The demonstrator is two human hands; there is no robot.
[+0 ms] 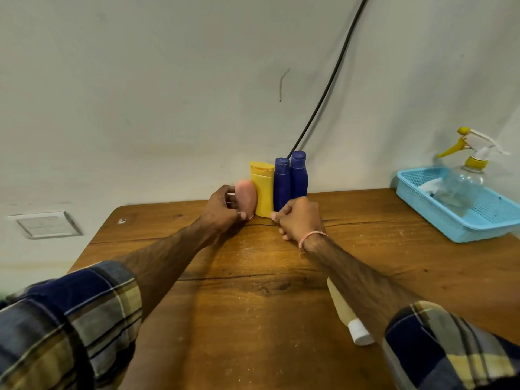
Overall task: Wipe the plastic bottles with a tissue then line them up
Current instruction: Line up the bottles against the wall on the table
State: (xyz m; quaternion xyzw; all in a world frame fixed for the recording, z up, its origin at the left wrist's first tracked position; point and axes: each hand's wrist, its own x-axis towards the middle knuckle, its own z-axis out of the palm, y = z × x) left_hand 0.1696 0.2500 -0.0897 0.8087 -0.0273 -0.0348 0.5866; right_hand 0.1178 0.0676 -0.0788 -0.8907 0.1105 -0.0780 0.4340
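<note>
Our left hand (225,208) grasps the pink bottle (246,199) at centre frame; we should press it flush against the yellow bottle (262,190). Our right hand (299,218) is curled, holding nothing we can see.

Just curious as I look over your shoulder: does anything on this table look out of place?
One thing: a cream bottle with a white cap lies on its side near the table's front edge, partly under the right forearm, while the pink, yellow and two blue bottles stand lined up by the wall.

Five bottles (262,190), one spray bottle (467,175), one basket (422,204), two hands (222,211).
</note>
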